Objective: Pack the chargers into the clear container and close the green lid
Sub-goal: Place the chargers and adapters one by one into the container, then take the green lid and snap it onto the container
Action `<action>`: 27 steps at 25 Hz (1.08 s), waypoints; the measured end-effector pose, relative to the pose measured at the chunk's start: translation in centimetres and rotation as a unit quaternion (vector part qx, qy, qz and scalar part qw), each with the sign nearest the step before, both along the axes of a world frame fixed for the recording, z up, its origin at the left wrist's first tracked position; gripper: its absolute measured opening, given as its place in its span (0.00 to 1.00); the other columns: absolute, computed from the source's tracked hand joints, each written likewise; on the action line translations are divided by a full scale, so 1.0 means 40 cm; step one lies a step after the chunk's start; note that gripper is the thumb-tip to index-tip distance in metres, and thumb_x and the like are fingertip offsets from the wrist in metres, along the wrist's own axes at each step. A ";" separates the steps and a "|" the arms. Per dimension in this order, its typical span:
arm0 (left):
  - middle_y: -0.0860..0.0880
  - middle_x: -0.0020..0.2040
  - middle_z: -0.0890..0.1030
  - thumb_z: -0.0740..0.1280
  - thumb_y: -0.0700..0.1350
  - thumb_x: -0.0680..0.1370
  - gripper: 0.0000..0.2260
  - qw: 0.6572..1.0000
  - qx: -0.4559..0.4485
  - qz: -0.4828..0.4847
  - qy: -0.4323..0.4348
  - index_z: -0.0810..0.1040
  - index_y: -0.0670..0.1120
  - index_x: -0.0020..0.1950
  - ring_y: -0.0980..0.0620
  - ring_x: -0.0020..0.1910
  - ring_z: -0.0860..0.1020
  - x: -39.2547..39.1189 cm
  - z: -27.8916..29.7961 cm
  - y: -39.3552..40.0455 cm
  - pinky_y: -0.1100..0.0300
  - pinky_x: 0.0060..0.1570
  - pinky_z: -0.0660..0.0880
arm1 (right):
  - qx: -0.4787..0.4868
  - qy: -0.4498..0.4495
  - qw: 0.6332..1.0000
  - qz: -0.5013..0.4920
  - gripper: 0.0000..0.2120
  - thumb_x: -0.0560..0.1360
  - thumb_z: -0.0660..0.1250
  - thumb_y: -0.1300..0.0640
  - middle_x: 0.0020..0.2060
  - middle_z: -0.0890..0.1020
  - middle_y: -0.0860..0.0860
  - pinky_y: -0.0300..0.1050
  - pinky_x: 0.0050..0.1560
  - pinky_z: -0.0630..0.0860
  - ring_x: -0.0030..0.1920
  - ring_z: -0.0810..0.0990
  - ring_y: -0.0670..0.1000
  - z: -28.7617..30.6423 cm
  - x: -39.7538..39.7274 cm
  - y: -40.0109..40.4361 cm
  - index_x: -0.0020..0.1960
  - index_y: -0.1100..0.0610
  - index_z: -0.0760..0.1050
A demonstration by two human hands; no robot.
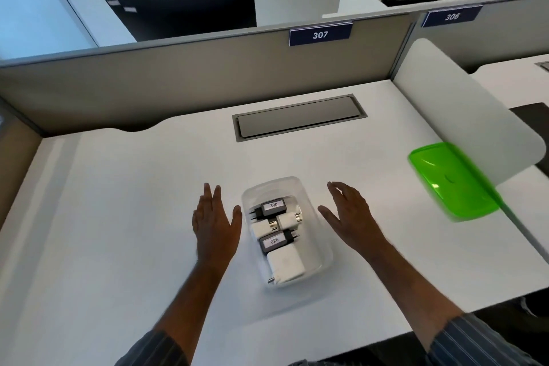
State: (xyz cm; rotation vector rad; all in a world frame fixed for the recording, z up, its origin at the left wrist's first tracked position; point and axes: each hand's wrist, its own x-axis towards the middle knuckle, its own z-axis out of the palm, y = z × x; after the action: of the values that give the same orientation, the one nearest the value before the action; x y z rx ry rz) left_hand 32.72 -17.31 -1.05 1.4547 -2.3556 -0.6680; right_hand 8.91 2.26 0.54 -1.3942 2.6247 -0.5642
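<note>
On the white desk (124, 211) the green lid (451, 181) lies off at about three o'clock from the clear container (319, 249), leaning against the white side divider (463, 116) and well apart from the box. The container stands open near the desk's middle with the chargers (277, 242) packed inside, two black and three white. The left hand (215, 224) at its nine o'clock and the right hand (352, 217) at its three o'clock both hover flat with fingers spread wide, holding nothing.
</note>
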 end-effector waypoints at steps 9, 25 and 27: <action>0.47 0.84 0.49 0.64 0.53 0.81 0.33 0.994 -0.076 -0.072 -0.037 0.55 0.47 0.83 0.43 0.83 0.51 -0.252 0.046 0.110 0.40 0.80 0.50 | 0.042 -0.048 0.998 -0.028 0.35 0.83 0.59 0.42 0.81 0.56 0.56 0.48 0.80 0.50 0.81 0.53 0.54 -0.027 -0.239 0.165 0.81 0.60 0.54; 0.47 0.83 0.56 0.65 0.50 0.81 0.32 0.983 -0.029 -0.176 -0.036 0.57 0.46 0.82 0.44 0.83 0.54 -0.754 -0.006 0.454 0.45 0.81 0.49 | 0.063 -0.049 0.986 -0.147 0.32 0.80 0.65 0.43 0.76 0.66 0.62 0.56 0.76 0.60 0.76 0.65 0.63 -0.075 -0.651 0.508 0.76 0.63 0.66; 0.46 0.82 0.59 0.66 0.49 0.81 0.31 0.982 -0.001 -0.188 -0.014 0.59 0.45 0.81 0.44 0.82 0.57 -0.801 -0.014 0.486 0.46 0.81 0.51 | 0.055 -0.058 0.983 -0.164 0.31 0.78 0.69 0.46 0.72 0.70 0.65 0.58 0.73 0.65 0.71 0.70 0.66 -0.082 -0.678 0.545 0.73 0.65 0.70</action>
State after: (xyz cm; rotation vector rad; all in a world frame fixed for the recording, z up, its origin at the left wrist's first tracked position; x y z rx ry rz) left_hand 0.68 2.15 -1.60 1.0281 -2.6786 -0.7357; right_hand -18.21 24.05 -2.74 -0.8736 2.7575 -0.5080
